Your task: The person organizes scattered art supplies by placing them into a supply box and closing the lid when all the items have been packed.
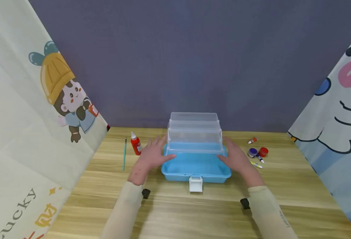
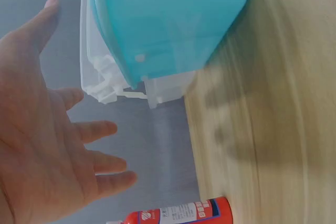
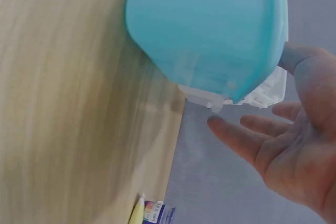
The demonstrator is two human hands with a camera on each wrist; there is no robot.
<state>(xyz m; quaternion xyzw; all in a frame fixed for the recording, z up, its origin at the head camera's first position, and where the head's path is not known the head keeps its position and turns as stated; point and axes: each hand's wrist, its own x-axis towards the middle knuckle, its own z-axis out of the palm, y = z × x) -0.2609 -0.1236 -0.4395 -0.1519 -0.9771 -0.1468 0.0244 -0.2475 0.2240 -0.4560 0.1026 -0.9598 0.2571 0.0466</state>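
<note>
A blue plastic storage box stands open on the table, its clear tiered trays raised at the back and a white latch hanging at the front. My left hand is at the box's left side, fingers spread and straight; in the left wrist view, a gap shows between the hand and the box. At the opposite side is my right hand, fingers extended. The right wrist view shows its thumb by the box rim; whether it touches is unclear. Neither hand holds anything.
Left of the box are a red paint bottle and a teal paintbrush. On the right lie a purple-lidded jar, a red jar and small paint tubes, including an orange one and a yellow one. A dark curtain hangs behind.
</note>
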